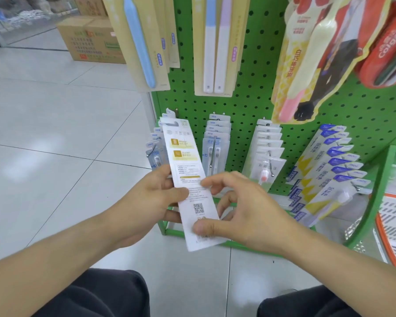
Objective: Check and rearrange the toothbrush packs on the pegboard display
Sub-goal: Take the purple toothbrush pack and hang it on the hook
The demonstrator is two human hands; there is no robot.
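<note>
Both hands hold one white pack (191, 179) in front of the green pegboard (249, 106), its printed back with a QR code facing the camera. The left hand (151, 202) grips the pack's left edge, thumb across the print and fingers curled behind. The right hand (245, 209) pinches the lower part, thumb on the front near the bottom, forefinger touching the right edge; its other fingers curl loosely.

The lower pegboard row has four hooks of packs: a left stack (156, 145) just behind the held pack, a second stack (216, 143), a third stack (266, 152), and a blue-topped stack (329, 172) with about eight packs, though overlap makes that count unsure. Above hang three groups of larger packs, with a red Colgate pack (389, 49) at far right.

An orange basket (391, 227) sits on the floor at right; its contents cannot be made out. Two cardboard boxes (89, 37), closed, stand stacked on the floor at upper left.
</note>
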